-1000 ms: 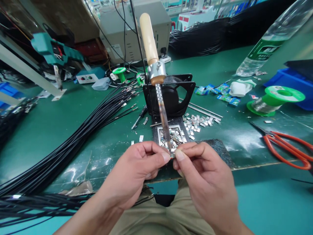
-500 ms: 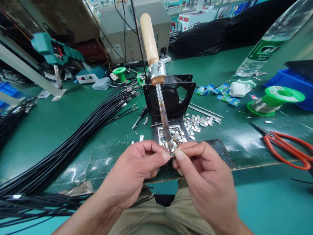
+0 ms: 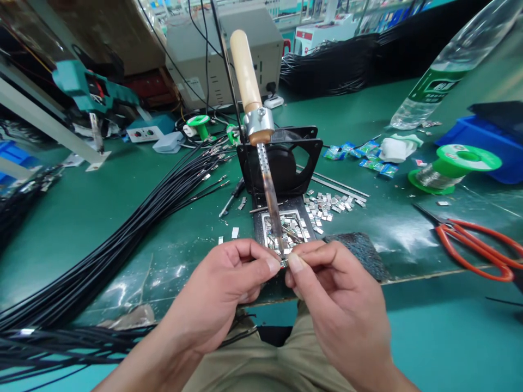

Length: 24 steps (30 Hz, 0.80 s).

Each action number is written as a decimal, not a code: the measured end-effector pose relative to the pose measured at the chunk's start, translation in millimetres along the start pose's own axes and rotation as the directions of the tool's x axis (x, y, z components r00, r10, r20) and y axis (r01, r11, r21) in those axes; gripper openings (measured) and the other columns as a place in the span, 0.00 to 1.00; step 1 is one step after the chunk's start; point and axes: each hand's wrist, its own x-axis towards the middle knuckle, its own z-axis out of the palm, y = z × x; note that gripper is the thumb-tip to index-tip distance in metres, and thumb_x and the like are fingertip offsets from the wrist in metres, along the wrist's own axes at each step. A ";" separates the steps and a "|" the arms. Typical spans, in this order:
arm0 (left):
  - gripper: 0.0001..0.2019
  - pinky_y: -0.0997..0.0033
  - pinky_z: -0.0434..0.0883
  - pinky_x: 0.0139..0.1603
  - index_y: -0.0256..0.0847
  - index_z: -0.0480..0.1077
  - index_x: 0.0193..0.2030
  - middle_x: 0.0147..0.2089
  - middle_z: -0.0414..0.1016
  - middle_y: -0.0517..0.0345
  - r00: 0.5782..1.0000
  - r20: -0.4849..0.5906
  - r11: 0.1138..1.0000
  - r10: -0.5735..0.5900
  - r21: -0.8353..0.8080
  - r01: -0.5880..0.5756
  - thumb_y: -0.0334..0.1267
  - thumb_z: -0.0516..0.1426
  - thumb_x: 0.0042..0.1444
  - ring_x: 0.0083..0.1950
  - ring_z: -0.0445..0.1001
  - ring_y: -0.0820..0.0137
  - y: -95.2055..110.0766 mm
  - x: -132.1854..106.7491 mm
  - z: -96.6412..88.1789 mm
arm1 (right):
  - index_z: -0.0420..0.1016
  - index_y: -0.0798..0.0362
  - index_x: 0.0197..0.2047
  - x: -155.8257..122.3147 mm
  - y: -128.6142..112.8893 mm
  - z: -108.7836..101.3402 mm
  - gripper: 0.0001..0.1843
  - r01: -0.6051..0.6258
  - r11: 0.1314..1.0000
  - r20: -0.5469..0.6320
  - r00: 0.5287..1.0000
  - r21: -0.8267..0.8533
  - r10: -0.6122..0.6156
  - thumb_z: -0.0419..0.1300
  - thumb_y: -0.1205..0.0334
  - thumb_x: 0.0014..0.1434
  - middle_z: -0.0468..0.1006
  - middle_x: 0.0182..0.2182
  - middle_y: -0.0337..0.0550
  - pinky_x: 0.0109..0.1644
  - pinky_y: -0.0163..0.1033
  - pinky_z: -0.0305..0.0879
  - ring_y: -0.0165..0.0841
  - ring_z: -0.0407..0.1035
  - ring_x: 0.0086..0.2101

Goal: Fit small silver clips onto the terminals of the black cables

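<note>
My left hand (image 3: 229,291) and my right hand (image 3: 339,299) meet at the bench's front edge, both pinched at thumb and forefinger. Between their fingertips is a small metal connector (image 3: 284,263), mostly covered by the fingers. Directly over it stands the tip of a fixed soldering iron (image 3: 247,71), wooden handle up. I cannot tell whether the tip touches the connector. Behind the fingertips, a metal-rimmed tray (image 3: 265,224) holds several small silver connectors. Dark cable ends (image 3: 245,329) show below my left hand.
A black fan (image 3: 281,163) stands behind the iron. Loose connectors (image 3: 327,206) lie right of the tray. Further right are a solder spool (image 3: 439,175), red-handled scissors (image 3: 474,245) and a water bottle (image 3: 437,87). Black cables (image 3: 155,212) spread across the left side.
The view has shifted slightly. Both hands stay pinched together under the iron's tip, with the fingertips a little closer together.
</note>
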 end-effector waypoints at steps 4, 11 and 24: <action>0.14 0.76 0.47 0.23 0.34 0.73 0.29 0.22 0.63 0.67 1.000 0.002 1.000 -0.004 -0.018 0.004 0.40 0.72 0.48 0.23 0.49 0.81 0.6 0.5 2.2 | 0.73 0.52 0.33 -0.1 1.3 -0.8 0.08 -0.005 1.000 -0.008 1.000 0.000 0.005 0.63 0.67 0.66 0.78 0.31 0.37 0.26 0.27 0.68 0.24 0.71 0.26; 0.16 0.77 0.48 0.23 0.35 0.73 0.28 0.20 0.60 0.68 1.000 0.025 1.000 -0.005 -0.023 0.005 0.43 0.73 0.49 0.23 0.50 0.81 -0.4 -6.9 2.7 | 0.73 0.52 0.32 -3.4 -3.5 -3.2 0.09 0.014 0.998 -0.014 1.000 -0.056 -0.014 0.63 0.66 0.66 0.77 0.28 0.37 0.27 0.26 0.69 0.24 0.70 0.25; 0.17 0.80 0.51 0.25 0.36 0.74 0.34 0.19 0.59 0.69 0.995 0.099 0.997 -0.029 -0.072 0.036 0.47 0.71 0.56 0.23 0.51 0.81 -15.3 -39.8 1.2 | 0.73 0.52 0.32 -26.9 -21.4 -11.0 0.09 0.071 0.987 0.014 0.997 -0.143 -0.069 0.63 0.67 0.66 0.77 0.28 0.37 0.26 0.25 0.70 0.25 0.72 0.25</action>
